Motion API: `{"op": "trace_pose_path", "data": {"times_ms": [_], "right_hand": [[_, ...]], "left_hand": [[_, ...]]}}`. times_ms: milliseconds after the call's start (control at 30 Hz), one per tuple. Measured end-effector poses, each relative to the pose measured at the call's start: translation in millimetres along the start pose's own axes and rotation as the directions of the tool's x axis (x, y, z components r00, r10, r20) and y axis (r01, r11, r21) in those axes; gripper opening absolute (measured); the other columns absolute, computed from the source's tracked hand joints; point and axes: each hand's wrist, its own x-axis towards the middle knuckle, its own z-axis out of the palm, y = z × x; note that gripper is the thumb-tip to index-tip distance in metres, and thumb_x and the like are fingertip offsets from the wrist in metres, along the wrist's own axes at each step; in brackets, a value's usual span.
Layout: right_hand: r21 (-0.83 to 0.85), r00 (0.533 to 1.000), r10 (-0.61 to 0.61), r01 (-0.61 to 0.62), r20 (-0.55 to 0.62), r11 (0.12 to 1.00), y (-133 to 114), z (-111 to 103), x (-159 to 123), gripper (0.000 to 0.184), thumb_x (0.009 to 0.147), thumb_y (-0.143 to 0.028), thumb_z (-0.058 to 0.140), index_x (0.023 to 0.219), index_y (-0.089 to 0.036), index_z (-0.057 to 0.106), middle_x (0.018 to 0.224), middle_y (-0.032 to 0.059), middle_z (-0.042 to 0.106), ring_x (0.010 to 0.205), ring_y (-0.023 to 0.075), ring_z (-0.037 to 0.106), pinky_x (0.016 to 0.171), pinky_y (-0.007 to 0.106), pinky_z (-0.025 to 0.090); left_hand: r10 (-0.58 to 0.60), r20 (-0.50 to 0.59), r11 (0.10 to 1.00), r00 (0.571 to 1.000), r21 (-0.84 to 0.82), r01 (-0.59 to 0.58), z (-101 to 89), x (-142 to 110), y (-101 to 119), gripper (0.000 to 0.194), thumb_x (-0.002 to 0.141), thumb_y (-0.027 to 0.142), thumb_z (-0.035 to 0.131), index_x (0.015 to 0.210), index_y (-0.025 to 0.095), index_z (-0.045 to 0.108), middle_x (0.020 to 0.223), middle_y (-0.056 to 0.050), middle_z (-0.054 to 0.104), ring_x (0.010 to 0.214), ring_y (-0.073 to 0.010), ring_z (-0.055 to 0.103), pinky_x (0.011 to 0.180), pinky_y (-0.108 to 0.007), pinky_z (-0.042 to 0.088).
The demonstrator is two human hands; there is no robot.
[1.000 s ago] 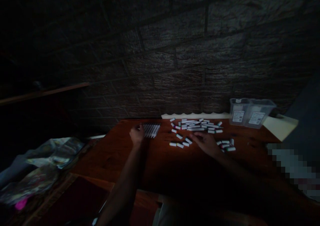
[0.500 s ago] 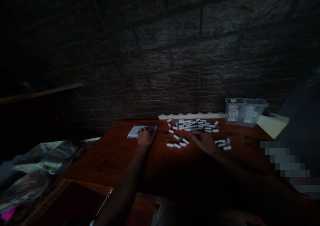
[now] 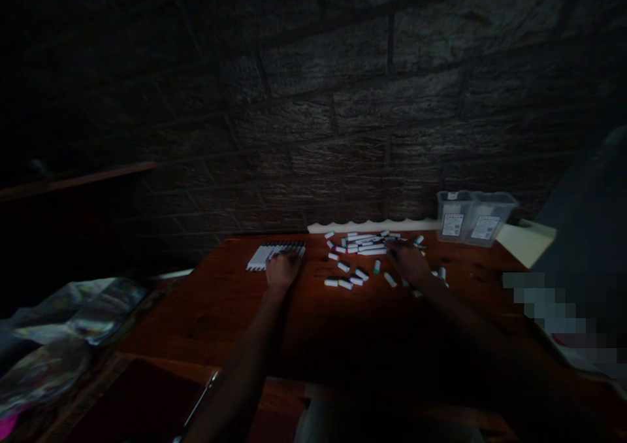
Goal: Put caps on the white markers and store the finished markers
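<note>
On a dim reddish wooden table point(image 3: 318, 319), my left hand point(image 3: 280, 270) rests with curled fingers on the near right end of a neat row of white markers point(image 3: 272, 255). My right hand point(image 3: 410, 263) reaches over a loose pile of white markers with coloured caps point(image 3: 365, 244) near the far edge. Whether its fingers are open or closed is hidden in the dark. Several single markers point(image 3: 350, 277) lie scattered between my two hands.
Two clear plastic boxes with labels point(image 3: 473, 217) stand at the back right by a pale sheet point(image 3: 526, 244). A white scalloped strip point(image 3: 372, 225) runs along the brick wall. Crumpled wrappers point(image 3: 73, 319) lie on the left, off the table. A blurred patch sits at right.
My left hand slid right along the marker row and settled at its near right end. My right hand moved away from the scattered markers toward the pile at the back.
</note>
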Motion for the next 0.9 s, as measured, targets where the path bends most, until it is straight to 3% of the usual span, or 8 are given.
{"op": "trace_pose_path", "data": {"times_ms": [233,433,733,900], "right_hand": [[-0.039,0.998,-0.057,0.058,0.014,0.998,-1,2,0,0.022,0.085,-0.021,0.056,0.102,-0.019,0.072,0.114,0.0141,0.068,0.111,0.0301,0.057,0.100,0.044,0.038],[-0.042,0.998,-0.041,0.043,0.057,0.998,-2,0,-2,0.019,0.085,-0.020,0.057,0.097,-0.021,0.072,0.104,0.0101,0.072,0.104,0.0284,0.060,0.094,0.041,0.042],[0.208,0.995,-0.083,0.093,-0.059,0.974,-16,-9,-7,0.024,0.090,-0.024,0.053,0.107,-0.021,0.069,0.110,0.0087,0.069,0.102,0.0223,0.063,0.093,0.034,0.046],[0.279,0.994,-0.101,0.111,-0.050,0.954,-24,-9,-10,0.022,0.089,-0.024,0.054,0.106,-0.024,0.069,0.108,0.0058,0.070,0.102,0.0214,0.064,0.093,0.034,0.046]], "left_hand": [[0.004,-0.029,1.000,1.000,-0.024,-0.005,2.6,0,0,0.031,0.088,0.039,0.047,0.100,0.027,0.073,0.103,-0.007,0.073,0.097,-0.0255,0.066,0.085,-0.034,0.046],[-0.003,-0.033,0.999,0.999,-0.042,0.002,3.7,0,-2,0.029,0.087,0.036,0.049,0.100,0.026,0.073,0.103,-0.006,0.073,0.096,-0.0251,0.067,0.084,-0.034,0.047],[-0.010,-0.016,0.999,1.000,-0.036,0.009,4.1,1,-2,0.030,0.088,0.039,0.048,0.099,0.027,0.073,0.102,-0.006,0.074,0.095,-0.0241,0.067,0.083,-0.032,0.047],[-0.031,-0.008,0.999,0.999,-0.037,0.031,3.4,1,-1,0.030,0.088,0.041,0.049,0.101,0.027,0.072,0.100,-0.006,0.074,0.095,-0.0239,0.066,0.083,-0.032,0.047]]}}
